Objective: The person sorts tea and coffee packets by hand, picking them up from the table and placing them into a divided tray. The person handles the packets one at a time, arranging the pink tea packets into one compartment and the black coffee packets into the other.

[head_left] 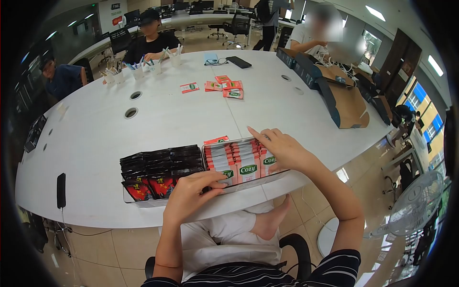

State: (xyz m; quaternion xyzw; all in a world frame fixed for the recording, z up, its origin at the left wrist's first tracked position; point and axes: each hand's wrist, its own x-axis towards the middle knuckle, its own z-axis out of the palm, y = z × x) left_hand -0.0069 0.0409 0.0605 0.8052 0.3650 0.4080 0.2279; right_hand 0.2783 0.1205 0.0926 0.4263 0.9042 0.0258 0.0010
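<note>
A clear plastic box (239, 190) stands near the table's front edge, with two groups of sachets in it. Rows of red-and-white Cozy tea sachets (248, 169) fill its right part. Black-and-red sachets (161, 162) are stacked in the left part. My left hand (193, 190) is closed at the middle of the box's front wall, fingertips against a front Cozy sachet. Over the right end my right hand (283, 149) is curved round the Cozy rows, thumb in front and fingers across the top. One loose Cozy sachet (216, 140) lies just behind the box.
Several Cozy sachets (224, 86) lie farther back on the white table (181, 115). Cups of pens (137, 71) stand at the far left, a black phone (238, 62) at the back. Opened cardboard boxes (342, 95) occupy the right side. A fan (411, 203) stands right. Other people sit around the table.
</note>
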